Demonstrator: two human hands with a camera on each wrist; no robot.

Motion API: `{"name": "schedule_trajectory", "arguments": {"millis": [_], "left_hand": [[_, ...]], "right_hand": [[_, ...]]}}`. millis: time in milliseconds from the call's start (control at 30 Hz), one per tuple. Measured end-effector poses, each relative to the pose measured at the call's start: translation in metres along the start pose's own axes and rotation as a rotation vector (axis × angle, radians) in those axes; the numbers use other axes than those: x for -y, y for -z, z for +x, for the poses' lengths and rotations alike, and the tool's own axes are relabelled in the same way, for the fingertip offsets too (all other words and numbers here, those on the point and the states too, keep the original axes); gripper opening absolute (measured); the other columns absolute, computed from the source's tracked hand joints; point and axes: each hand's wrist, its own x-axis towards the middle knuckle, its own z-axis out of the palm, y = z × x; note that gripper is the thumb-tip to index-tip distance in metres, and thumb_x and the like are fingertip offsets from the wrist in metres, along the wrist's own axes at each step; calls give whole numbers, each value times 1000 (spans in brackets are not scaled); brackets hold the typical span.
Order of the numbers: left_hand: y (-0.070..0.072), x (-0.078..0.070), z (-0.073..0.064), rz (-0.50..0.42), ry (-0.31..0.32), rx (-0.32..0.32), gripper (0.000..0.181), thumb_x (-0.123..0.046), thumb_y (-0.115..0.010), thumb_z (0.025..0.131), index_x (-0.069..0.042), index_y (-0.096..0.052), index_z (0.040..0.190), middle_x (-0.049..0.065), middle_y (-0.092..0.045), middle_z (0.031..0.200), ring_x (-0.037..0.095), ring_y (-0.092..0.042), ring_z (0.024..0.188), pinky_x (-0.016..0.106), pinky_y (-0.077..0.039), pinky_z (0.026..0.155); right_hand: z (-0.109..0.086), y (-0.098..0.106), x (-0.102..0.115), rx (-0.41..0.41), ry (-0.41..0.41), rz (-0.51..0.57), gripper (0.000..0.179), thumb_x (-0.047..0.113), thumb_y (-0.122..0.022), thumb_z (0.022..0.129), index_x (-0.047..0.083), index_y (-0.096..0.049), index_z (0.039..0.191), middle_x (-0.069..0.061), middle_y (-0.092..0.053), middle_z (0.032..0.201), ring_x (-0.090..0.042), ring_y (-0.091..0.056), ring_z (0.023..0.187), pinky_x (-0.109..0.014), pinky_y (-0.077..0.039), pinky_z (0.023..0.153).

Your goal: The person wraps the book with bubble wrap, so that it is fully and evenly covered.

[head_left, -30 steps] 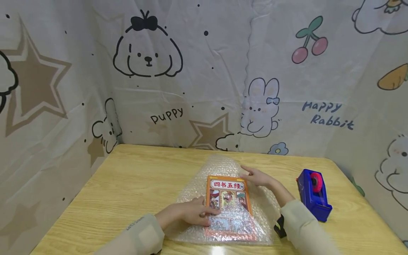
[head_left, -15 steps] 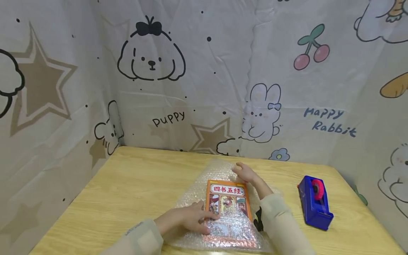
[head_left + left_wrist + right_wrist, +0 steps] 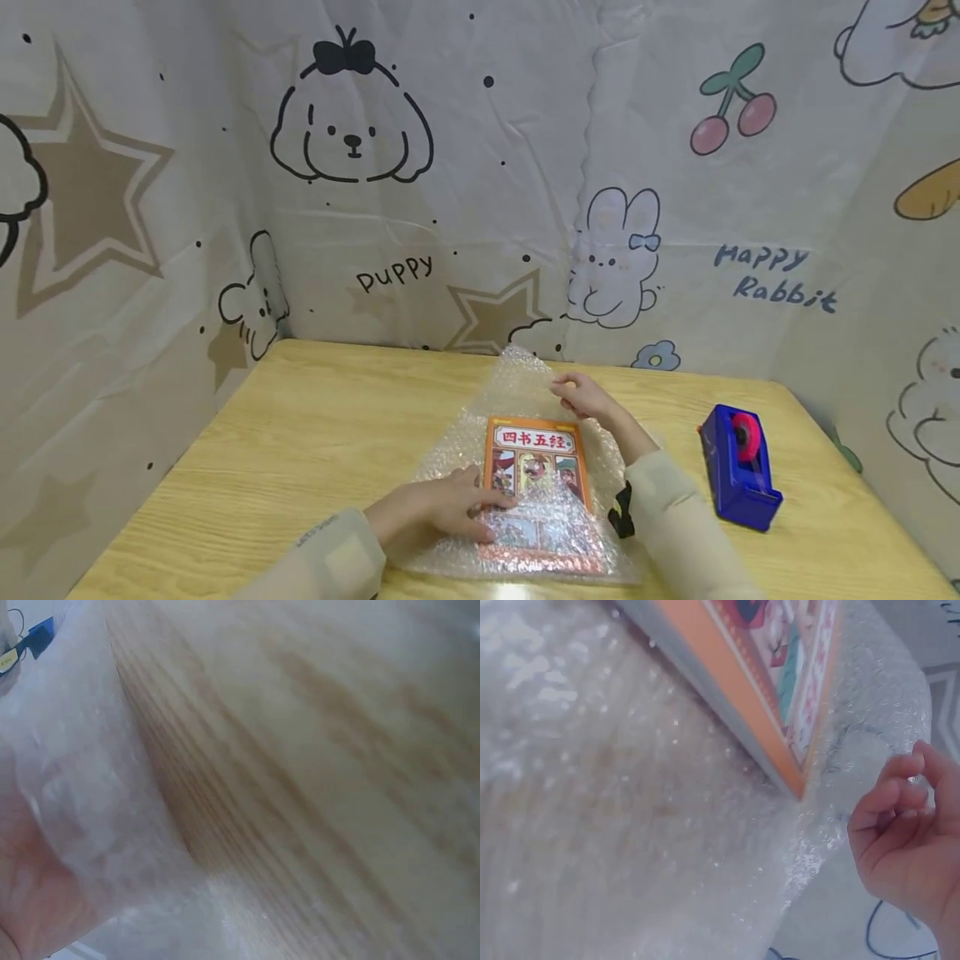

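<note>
An orange-covered book (image 3: 534, 467) lies on a sheet of bubble wrap (image 3: 510, 392), and a folded flap of the wrap covers its lower part. My left hand (image 3: 453, 502) rests on the flap over the book's left side, fingers extended. In the left wrist view, bubble wrap (image 3: 97, 772) covers part of that palm (image 3: 37, 877). Beyond the book's top right corner, my right hand (image 3: 588, 396) pinches the wrap's far right edge. The right wrist view shows its thumb and curled fingers (image 3: 900, 817) at that edge, near the book's corner (image 3: 791, 776).
A blue tape dispenser (image 3: 738, 483) with a pink roll (image 3: 746, 437) stands on the wooden table (image 3: 315, 417) to the right. A cartoon-printed cloth (image 3: 450, 167) hangs behind the table and at its sides.
My right hand has shifted left along the wrap's edge, and its extended fingers have curled to pinch it. The wrap's far corner has risen slightly. My left hand has stayed in place.
</note>
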Motion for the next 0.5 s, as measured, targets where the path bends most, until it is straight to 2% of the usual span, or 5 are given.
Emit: {"name": "schedule_trajectory", "arguments": {"millis": [167, 300, 433, 500], "left_hand": [[2, 0, 2, 24, -21, -7, 52, -50, -56, 84, -43, -41, 133, 29, -22, 143, 45, -24, 130, 63, -29, 96], [3, -3, 1, 31, -30, -10, 53, -49, -56, 84, -42, -41, 134, 30, -22, 142, 48, -24, 129, 65, -30, 95], [1, -3, 2, 40, -26, -10, 53, -49, -56, 84, -43, -41, 134, 28, -25, 141, 45, -29, 127, 63, -33, 93], [1, -3, 2, 37, -23, -7, 52, -48, -57, 84, -42, -41, 134, 28, -26, 140, 44, -31, 126, 62, -34, 93]], "right_hand": [[-14, 2, 11, 44, 96, 18, 33, 19, -50, 94, -11, -52, 107, -9, -58, 69, -10, -38, 48, -26, -37, 48], [-29, 2, 11, 32, 122, -5, 39, 27, -48, 95, -12, -56, 96, -18, -64, 77, -16, -47, 52, -31, -44, 52], [-40, -5, 4, -17, 115, -14, 51, 35, -40, 97, -10, -61, 97, -17, -65, 73, -21, -56, 56, -32, -48, 54], [-43, -9, -1, -43, 119, -44, 49, 34, -40, 98, -9, -63, 90, -13, -64, 68, -20, -55, 55, -30, -47, 52]]}}
